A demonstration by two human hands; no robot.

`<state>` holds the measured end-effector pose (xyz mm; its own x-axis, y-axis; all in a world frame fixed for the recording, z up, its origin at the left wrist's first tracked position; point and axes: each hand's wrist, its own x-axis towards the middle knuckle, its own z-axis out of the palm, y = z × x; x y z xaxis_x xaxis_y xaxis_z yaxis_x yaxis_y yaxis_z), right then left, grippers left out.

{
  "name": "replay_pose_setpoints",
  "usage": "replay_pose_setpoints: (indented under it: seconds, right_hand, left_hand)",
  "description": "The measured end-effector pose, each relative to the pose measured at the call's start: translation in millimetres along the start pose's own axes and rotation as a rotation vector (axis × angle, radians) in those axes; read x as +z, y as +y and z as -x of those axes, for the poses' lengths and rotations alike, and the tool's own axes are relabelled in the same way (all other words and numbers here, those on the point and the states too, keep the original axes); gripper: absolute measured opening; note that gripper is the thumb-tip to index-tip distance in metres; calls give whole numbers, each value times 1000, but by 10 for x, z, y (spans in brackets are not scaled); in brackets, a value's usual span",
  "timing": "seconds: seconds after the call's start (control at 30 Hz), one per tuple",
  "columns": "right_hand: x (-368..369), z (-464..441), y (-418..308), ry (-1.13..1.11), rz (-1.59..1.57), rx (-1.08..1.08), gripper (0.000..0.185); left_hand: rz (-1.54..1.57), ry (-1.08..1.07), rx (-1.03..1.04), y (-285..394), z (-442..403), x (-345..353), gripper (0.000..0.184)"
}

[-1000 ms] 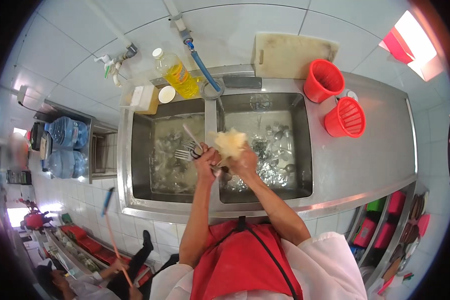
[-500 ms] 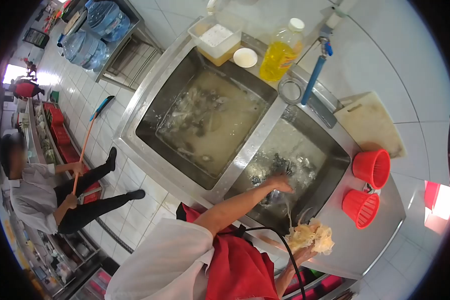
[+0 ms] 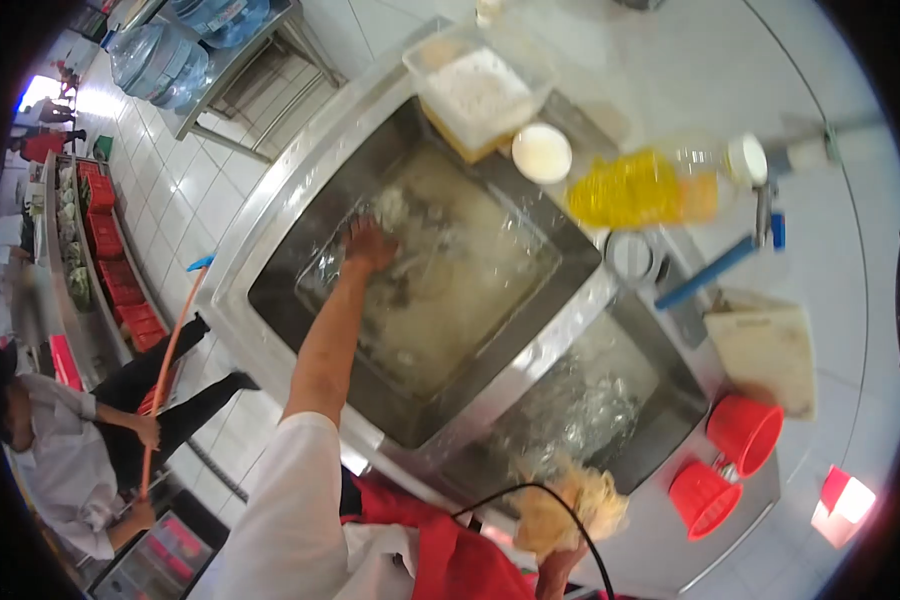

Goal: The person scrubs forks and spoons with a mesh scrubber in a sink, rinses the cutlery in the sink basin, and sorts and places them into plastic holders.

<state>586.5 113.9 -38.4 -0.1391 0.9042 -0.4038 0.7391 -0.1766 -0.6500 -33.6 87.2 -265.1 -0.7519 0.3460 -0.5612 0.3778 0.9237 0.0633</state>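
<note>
My left hand (image 3: 370,247) reaches into the cloudy water of the left sink basin (image 3: 440,300), among submerged utensils. Its fingers are partly under the water, and what they touch is hard to make out. Near the front edge of the right basin (image 3: 660,400), my right hand (image 3: 562,562) holds a pale yellow mesh scrubber (image 3: 570,508). Bubbles and shiny utensils show in the right basin's water.
Behind the sink stand a plastic tub (image 3: 480,88), a white round lid (image 3: 542,153), a yellow liquid bottle (image 3: 660,188) and a cutting board (image 3: 765,350). Red baskets (image 3: 745,435) are at right. Another person (image 3: 55,440) holds a long-handled tool at left.
My left hand has moved from the right basin into the left one, after holding forks earlier. My right hand still has the scrubber, now off to the right. The view has turned.
</note>
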Motion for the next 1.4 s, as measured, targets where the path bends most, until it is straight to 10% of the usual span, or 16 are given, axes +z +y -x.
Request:
replay_pose_setpoints:
  seconds: [0.37,0.47,0.53,0.73,0.93,1.07,1.13,1.4]
  right_hand:
    - [159,-182,-187,-58,66,2,49]
    - [150,-137,-167,-49,71,-11,48]
    - [150,-133,-163,-28,73,-23,47]
    - [144,-170,-97,-119,365,-74,45]
    - [145,-136,-186,3,95,2,45]
    - [114,-140,36,-195,455,-107,46]
    - [175,-146,23,-279,581,-99,46]
    - [407,-440,-675,-12,-745,377,54]
  left_hand:
    - [-68,26,110,367,485,514,89]
    - [357,-292,231,127,621,539,88]
    - [387,116,99,0,504,613,90]
    - [360,80,-210,591,108,606,94]
    - [206,86,-102,1341,119,807,98]
    - [270,218,134,1336,200,1281,98]
    - [502,305,-145,1392,474,1150,99]
    - [-31,20,-111,1405,805,1146,101]
